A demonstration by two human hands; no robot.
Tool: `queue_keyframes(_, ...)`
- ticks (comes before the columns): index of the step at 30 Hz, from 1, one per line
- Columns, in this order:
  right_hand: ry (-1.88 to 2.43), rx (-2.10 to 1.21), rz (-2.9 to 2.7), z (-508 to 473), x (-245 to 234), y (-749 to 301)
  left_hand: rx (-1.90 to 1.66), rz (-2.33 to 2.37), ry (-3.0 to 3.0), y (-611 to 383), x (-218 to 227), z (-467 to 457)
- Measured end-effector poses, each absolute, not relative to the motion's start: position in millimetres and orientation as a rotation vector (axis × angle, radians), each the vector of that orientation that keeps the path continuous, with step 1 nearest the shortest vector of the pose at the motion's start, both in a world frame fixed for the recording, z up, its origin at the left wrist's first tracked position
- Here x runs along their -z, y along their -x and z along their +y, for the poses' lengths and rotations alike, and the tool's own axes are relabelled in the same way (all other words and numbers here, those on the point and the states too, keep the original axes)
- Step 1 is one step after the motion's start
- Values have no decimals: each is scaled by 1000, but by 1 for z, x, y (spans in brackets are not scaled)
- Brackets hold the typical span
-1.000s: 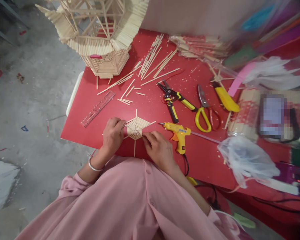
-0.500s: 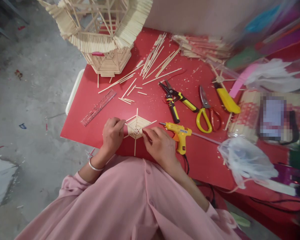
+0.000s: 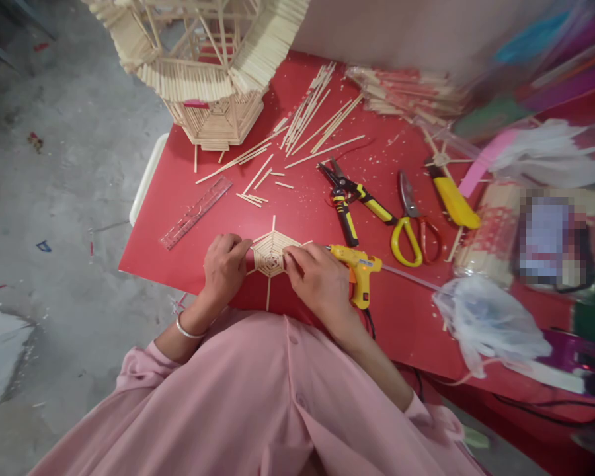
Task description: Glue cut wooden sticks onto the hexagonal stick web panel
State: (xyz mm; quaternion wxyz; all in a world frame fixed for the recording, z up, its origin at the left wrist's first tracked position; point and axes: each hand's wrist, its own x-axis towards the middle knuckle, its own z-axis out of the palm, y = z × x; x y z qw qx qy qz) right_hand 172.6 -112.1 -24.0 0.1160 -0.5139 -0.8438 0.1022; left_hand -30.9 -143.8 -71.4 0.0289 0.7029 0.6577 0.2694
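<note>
A web-shaped hexagonal frame of thin wooden sticks (image 3: pixel 270 254) lies near the table's front edge, with longer sticks poking out past its rim. My left hand (image 3: pixel 225 264) pinches its left side between thumb and fingers. At its right side, my right hand (image 3: pixel 320 277) has the fingers closed at the edge of the frame; whether a small stick piece is between them is hidden. Just beyond the right hand lies a yellow glue gun (image 3: pixel 361 264), its nozzle partly covered by that hand.
A stick-built pavilion model (image 3: pixel 213 86) stands at the back left. Loose sticks (image 3: pixel 307 112) and a clear ruler (image 3: pixel 196 213) lie on the red table (image 3: pixel 178 268). To the right are pliers (image 3: pixel 352 198), scissors (image 3: pixel 409 221), a yellow cutter (image 3: pixel 453 195) and a plastic bag (image 3: pixel 490 324).
My right hand has shifted slightly up over the frame's right side and now covers part of the glue gun's nozzle. The left hand keeps its hold; the view has moved a little.
</note>
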Motion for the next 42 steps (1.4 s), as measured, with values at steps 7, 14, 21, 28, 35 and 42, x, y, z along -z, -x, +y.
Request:
queue_keyframes(7, 1837, -205, -2102, -72, 9, -234, -885, 1977, -2190, 35, 74, -143)
queue_keyframes(14, 2284, -139, -1830, -38, 25, -323, -959, 1909, -2174, 31, 80, -134)
queue_keyframes(21, 2348, -238, -1806, -50, 10, -319, -1095, 1862, -2253, 24, 80, -122)
queue_keyframes(28, 2275, -821, -1790, -121, 16, -303, -993, 1931, -2181, 24, 79, -125)
queue_keyframes(35, 2321, -952, -1415, -143, 35, -305, -921, 1916, -2127, 22, 79, -126)
queue_keyframes(42, 2175, -957, -1391, -137, -4, -286, -877, 1908, -2074, 17, 76, -128)
